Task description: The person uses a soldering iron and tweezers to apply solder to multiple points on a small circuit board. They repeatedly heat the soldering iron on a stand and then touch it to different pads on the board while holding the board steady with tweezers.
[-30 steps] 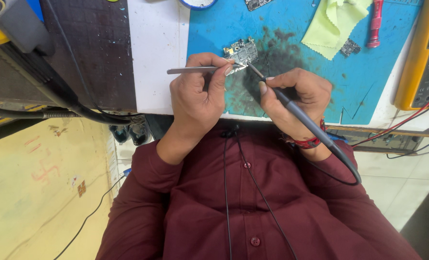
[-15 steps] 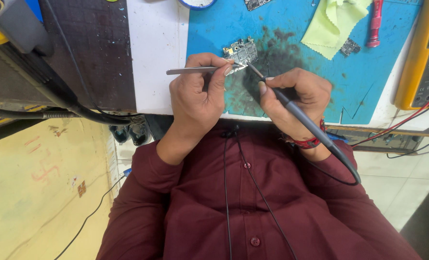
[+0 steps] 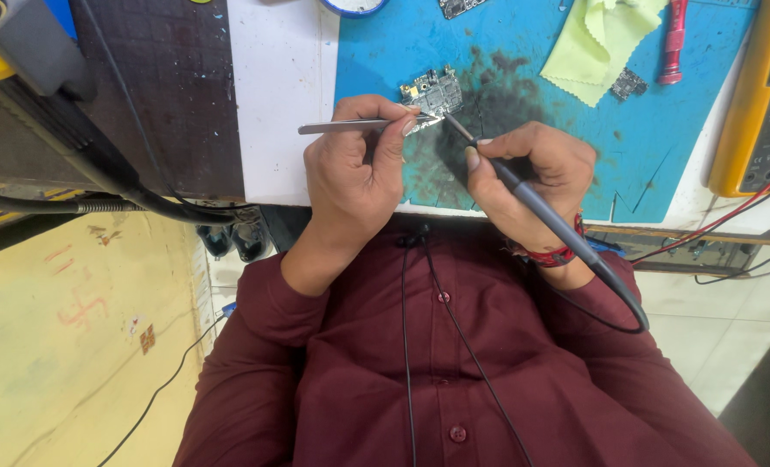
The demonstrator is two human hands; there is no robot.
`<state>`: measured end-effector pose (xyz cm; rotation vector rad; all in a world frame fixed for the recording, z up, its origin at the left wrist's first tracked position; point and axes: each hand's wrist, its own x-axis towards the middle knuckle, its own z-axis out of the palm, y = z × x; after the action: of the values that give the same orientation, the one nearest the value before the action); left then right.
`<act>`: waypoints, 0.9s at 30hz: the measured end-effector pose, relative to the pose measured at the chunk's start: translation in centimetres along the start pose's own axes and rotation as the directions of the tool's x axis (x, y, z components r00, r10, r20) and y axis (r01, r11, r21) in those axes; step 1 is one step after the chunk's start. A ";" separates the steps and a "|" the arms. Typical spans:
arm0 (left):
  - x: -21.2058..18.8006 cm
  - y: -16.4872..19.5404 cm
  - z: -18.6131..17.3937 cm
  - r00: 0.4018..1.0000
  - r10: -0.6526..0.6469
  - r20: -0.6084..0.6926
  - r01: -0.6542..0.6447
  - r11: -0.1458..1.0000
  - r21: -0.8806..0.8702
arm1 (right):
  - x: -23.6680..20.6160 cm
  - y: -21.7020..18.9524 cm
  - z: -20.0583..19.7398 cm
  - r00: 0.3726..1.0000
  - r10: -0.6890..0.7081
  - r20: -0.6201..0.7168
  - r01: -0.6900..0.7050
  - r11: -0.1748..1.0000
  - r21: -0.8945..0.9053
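Now circuit board (image 3: 434, 90) beyond fingers (image 3: 399, 130), tweezers (image 3: 350, 126), soldering iron (image 3: 532, 195) touching.

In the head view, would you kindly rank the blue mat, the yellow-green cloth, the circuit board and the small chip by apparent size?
1. Blue mat
2. Yellow-green cloth
3. Circuit board, partly hidden by fingers
4. Small chip

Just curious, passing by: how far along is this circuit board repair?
Set up: the circuit board lies bare on the scorched blue mat. In hand: left hand steadies it with tweezers; right hand puts the soldering iron tip to it. What's left can't be told.
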<state>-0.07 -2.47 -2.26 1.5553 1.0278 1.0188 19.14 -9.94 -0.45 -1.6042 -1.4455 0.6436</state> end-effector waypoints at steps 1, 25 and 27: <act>0.0 0.0 0.0 1.000 -0.003 -0.001 0.003 1.000 0.001 | 0.0 0.0 0.0 1.000 0.001 -0.001 -0.001 1.000 0.005; 0.0 0.0 0.0 1.000 -0.008 -0.001 0.008 1.000 0.004 | 0.1 0.0 -0.1 1.000 -0.021 0.012 0.021 1.000 0.023; 0.0 0.0 0.0 1.000 -0.004 0.001 0.004 1.000 0.008 | 0.0 0.0 -0.1 1.000 -0.013 0.007 0.013 1.000 0.020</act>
<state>-0.07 -2.42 -2.25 1.5600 1.0353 1.0126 19.25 -9.95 -0.37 -1.5773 -1.4491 0.6548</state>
